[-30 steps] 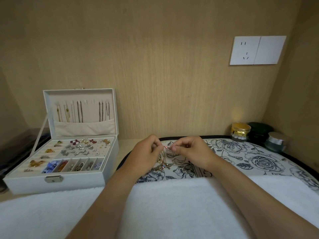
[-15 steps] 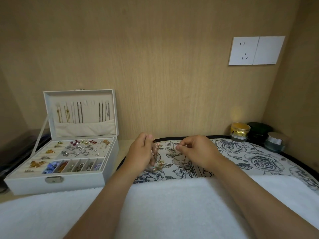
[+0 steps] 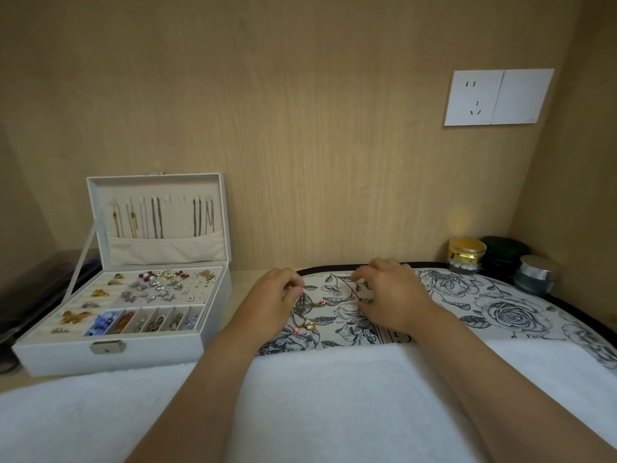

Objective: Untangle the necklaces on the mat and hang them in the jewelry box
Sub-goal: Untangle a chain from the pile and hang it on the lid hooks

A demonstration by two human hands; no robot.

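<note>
- A white towel (image 3: 334,402) lies nearest you, its far edge lapping over the floral mat (image 3: 500,309).
- Your left hand (image 3: 272,300) sits at the mat's left end. Its fingers are curled narrow, and the fingertips (image 3: 293,287) pinch a chain of the necklaces (image 3: 312,312).
- The necklaces lie knotted on the mat between your hands, their long run slanting from near-left to far-right.
- Your right hand (image 3: 392,292) arches over the mat with bent fingers, tips down at the chain's right end. Whether they grip it cannot be told.
- The jewelry box (image 3: 110,350) stands open left of the mat, with chains hanging in its upright lid.
- A gold jar (image 3: 466,253) stands far right.
</note>
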